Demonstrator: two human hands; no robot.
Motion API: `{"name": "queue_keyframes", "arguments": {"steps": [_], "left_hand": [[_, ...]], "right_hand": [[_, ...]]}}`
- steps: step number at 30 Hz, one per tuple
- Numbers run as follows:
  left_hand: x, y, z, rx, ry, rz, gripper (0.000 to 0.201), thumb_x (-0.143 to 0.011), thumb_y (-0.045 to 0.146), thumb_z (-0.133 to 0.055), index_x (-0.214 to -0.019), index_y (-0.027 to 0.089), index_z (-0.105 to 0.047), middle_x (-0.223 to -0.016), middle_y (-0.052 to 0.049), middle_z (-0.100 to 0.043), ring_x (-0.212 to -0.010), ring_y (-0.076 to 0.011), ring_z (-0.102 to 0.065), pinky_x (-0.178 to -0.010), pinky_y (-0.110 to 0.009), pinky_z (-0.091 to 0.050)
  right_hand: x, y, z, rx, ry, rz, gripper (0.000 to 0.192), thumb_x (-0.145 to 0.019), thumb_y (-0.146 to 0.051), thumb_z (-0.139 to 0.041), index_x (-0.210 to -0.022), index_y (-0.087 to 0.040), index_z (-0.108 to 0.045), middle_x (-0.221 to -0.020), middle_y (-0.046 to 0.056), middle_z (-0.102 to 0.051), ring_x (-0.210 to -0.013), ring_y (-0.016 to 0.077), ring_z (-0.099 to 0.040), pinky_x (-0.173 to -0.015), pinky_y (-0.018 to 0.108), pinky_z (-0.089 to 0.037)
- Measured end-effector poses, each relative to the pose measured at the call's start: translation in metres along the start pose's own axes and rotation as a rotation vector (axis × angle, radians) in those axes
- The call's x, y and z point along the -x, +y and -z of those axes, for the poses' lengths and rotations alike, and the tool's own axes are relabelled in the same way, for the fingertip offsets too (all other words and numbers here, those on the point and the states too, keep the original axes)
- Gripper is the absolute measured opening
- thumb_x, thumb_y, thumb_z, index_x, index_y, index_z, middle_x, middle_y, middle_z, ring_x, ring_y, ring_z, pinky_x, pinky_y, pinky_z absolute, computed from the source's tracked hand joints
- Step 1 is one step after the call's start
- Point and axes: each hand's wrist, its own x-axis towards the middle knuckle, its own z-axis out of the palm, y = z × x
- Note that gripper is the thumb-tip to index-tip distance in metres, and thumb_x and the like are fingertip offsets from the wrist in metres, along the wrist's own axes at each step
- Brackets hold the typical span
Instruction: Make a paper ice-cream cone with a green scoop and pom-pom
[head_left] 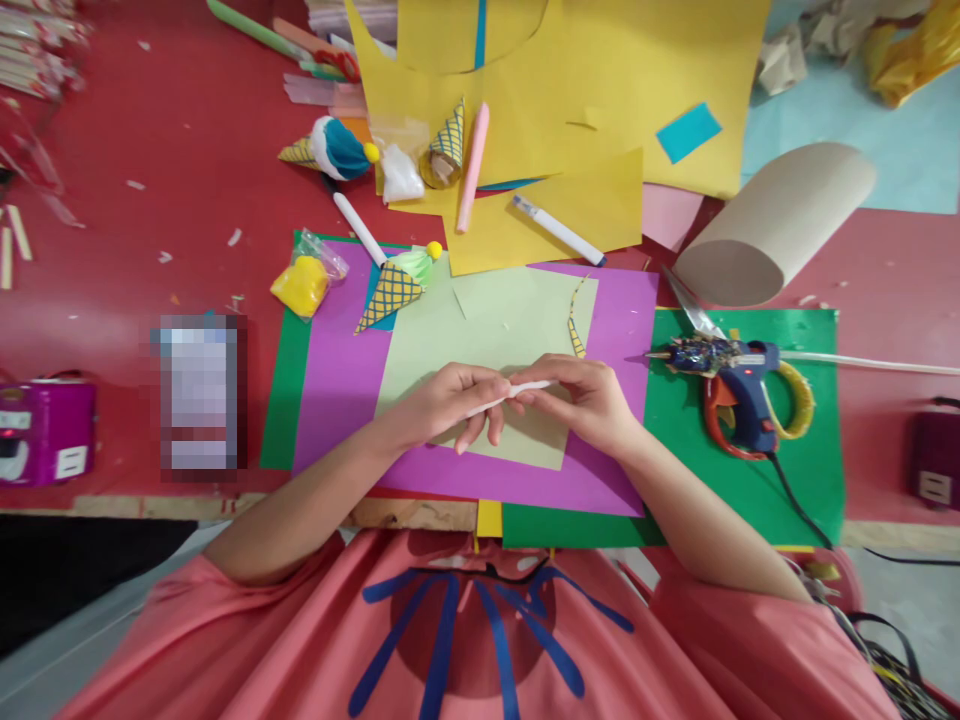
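Thin white paper strip (517, 392) at frame centre, pinched at both ends: left hand (450, 405) fingers closed on its left end, right hand (581, 395) closed on its right end. Both hover over a pale green paper sheet (510, 320) lying on a purple sheet (337, 380) on the red bench (150, 200). Blue hot glue gun (731, 385) right of centre on green paper (810, 470). Patterned yellow paper cone (390, 293) upper left of the hands. Brown cardboard roll (772, 222) upper right.

A red table (150, 200) fills most of the scene, scattered with small paper scraps and lit evenly from above. Beyond its far right edge lies a pale blue floor (840, 110), and a dark patch shows below its near left edge.
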Motion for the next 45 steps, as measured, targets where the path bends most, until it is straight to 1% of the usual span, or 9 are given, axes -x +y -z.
{"name": "queue_keyframes", "arguments": {"steps": [8,12,16,18,23,32,35,41,45], "left_hand": [[0.0,0.0,0.001,0.007,-0.017,-0.055,0.047,-0.089,0.058,-0.055,-0.087,0.011,-0.065,-0.064,-0.002,-0.069,-0.037,-0.004,-0.055,-0.041,-0.014,-0.043],[0.002,-0.001,-0.001,-0.111,0.178,-0.107,0.038,-0.08,0.045,-0.073,-0.1,0.013,-0.065,-0.067,0.0,-0.069,-0.045,-0.0061,-0.06,-0.046,-0.015,-0.048],[0.005,-0.003,-0.005,-0.244,0.33,-0.222,0.032,-0.082,0.041,-0.071,-0.099,0.014,-0.069,-0.065,-0.001,-0.069,-0.046,-0.0065,-0.061,-0.043,-0.014,-0.046],[0.006,-0.003,-0.006,-0.314,0.348,-0.26,0.029,-0.084,0.04,-0.069,-0.098,0.014,-0.071,-0.063,-0.001,-0.069,-0.047,-0.0063,-0.062,-0.043,-0.013,-0.047],[0.005,-0.003,-0.006,-0.402,0.361,-0.336,0.028,-0.082,0.04,-0.071,-0.094,0.015,-0.071,-0.066,-0.001,-0.07,-0.048,-0.0072,-0.063,-0.047,-0.014,-0.052],[0.003,-0.005,0.002,-0.7,0.505,-0.688,0.012,-0.083,0.027,-0.071,-0.092,0.019,-0.071,-0.075,0.001,-0.075,-0.056,-0.0059,-0.066,-0.052,-0.014,-0.048],[0.003,-0.006,0.002,-0.731,0.512,-0.719,0.011,-0.084,0.027,-0.07,-0.091,0.018,-0.071,-0.075,0.001,-0.076,-0.057,-0.0061,-0.066,-0.052,-0.014,-0.048],[0.004,-0.006,0.003,-0.732,0.518,-0.68,0.026,-0.079,0.031,-0.075,-0.101,0.019,-0.07,-0.084,-0.001,-0.077,-0.067,-0.0084,-0.07,-0.06,-0.015,-0.053],[0.004,-0.002,0.003,-0.781,0.533,-0.702,0.014,-0.084,0.031,-0.07,-0.091,0.019,-0.072,-0.08,-0.001,-0.076,-0.066,-0.0086,-0.069,-0.06,-0.016,-0.053]], "right_hand": [[-0.001,-0.002,0.0,0.045,0.031,0.021,0.014,-0.086,-0.026,-0.069,-0.095,-0.018,-0.076,-0.082,0.005,-0.075,-0.072,0.0119,-0.068,-0.066,0.024,-0.052],[0.0,0.0,0.001,0.052,0.115,0.022,0.012,-0.085,-0.027,-0.07,-0.092,-0.02,-0.076,-0.082,0.003,-0.074,-0.075,0.0127,-0.068,-0.07,0.026,-0.052],[0.002,0.003,0.001,-0.011,0.093,0.011,0.031,-0.082,-0.031,-0.073,-0.111,-0.02,-0.07,-0.091,0.004,-0.073,-0.081,0.0133,-0.068,-0.073,0.026,-0.054],[0.001,0.004,0.0,-0.001,0.063,0.057,0.037,-0.081,-0.031,-0.075,-0.115,-0.019,-0.068,-0.092,0.004,-0.072,-0.08,0.0124,-0.068,-0.072,0.024,-0.054],[-0.001,0.002,0.0,0.156,0.076,0.202,0.013,-0.086,-0.022,-0.069,-0.098,-0.017,-0.072,-0.085,0.005,-0.074,-0.078,0.0121,-0.068,-0.07,0.024,-0.053],[0.001,0.0,0.001,0.144,0.11,0.089,0.018,-0.086,-0.026,-0.069,-0.102,-0.018,-0.07,-0.087,0.004,-0.072,-0.078,0.0123,-0.068,-0.07,0.024,-0.053],[0.001,0.0,-0.001,0.117,0.073,0.07,0.032,-0.083,-0.03,-0.072,-0.111,-0.016,-0.067,-0.092,0.006,-0.072,-0.079,0.0127,-0.068,-0.067,0.023,-0.053],[0.0,-0.002,0.002,0.216,0.11,0.131,0.01,-0.088,-0.024,-0.065,-0.092,-0.017,-0.071,-0.081,0.004,-0.073,-0.072,0.0111,-0.065,-0.065,0.023,-0.049],[0.001,-0.002,0.003,0.166,0.088,0.037,0.011,-0.087,-0.024,-0.064,-0.094,-0.017,-0.068,-0.081,0.002,-0.069,-0.066,0.0095,-0.06,-0.058,0.022,-0.045]]}}
